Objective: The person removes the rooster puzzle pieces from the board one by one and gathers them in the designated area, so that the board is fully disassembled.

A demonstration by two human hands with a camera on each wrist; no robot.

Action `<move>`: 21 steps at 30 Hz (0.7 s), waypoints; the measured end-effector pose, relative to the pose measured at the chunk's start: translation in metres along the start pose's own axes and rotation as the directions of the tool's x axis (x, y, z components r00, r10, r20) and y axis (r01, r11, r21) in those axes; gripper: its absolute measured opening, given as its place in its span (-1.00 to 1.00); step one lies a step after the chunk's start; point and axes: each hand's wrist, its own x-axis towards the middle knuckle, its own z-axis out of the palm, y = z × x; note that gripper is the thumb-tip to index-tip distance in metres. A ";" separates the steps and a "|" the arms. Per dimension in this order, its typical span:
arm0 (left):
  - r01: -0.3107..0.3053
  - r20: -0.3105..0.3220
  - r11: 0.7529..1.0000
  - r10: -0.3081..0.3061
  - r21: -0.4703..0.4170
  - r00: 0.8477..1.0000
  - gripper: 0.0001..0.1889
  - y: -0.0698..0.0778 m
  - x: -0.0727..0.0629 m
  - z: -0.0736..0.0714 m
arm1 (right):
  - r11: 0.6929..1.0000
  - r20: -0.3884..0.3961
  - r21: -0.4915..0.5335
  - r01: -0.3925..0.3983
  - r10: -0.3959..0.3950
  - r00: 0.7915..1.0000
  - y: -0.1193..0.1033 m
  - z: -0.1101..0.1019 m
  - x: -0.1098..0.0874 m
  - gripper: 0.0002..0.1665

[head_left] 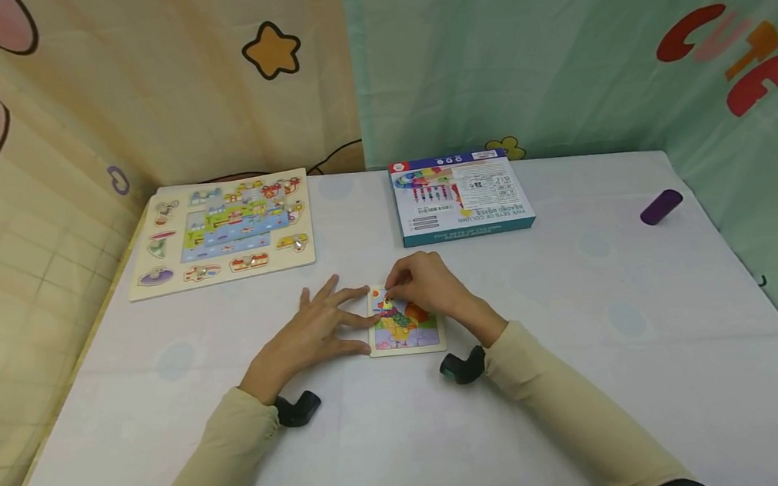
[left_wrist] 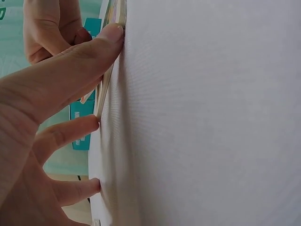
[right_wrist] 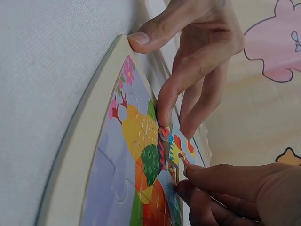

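Note:
A small jigsaw puzzle board [head_left: 411,332] with a colourful bird picture lies on the white table [head_left: 579,350] in front of me. My left hand [head_left: 316,330] lies flat with its fingers spread, and its fingertips [right_wrist: 155,33] touch the board's left edge [left_wrist: 115,12]. My right hand [head_left: 423,278] is curled over the board's top left corner. Its thumb and fingers [right_wrist: 207,176] pinch a puzzle piece [right_wrist: 173,153] that sits among the fitted pieces of the picture [right_wrist: 141,155].
A large wooden peg puzzle [head_left: 221,231] lies at the back left. A teal toy box [head_left: 460,194] lies at the back centre, also seen in the left wrist view [left_wrist: 80,113]. A purple cylinder [head_left: 660,206] lies far right. Fabric backdrops enclose the table.

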 end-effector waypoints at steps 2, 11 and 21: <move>0.002 0.000 1.000 -0.002 -0.002 1.000 -0.53 0.000 0.000 0.000 | 1.000 -0.001 0.006 -0.009 0.009 1.000 0.000 0.000 0.000 -0.88; 0.003 -0.003 1.000 -0.003 0.004 1.000 -0.54 -0.001 0.001 0.002 | 0.997 0.004 0.056 -0.057 0.057 0.998 0.002 0.001 -0.001 -0.86; 0.010 0.003 0.999 -0.010 0.039 1.000 -0.51 -0.001 0.002 0.002 | 0.993 -0.017 0.104 -0.062 0.064 0.998 0.014 -0.014 -0.010 -0.89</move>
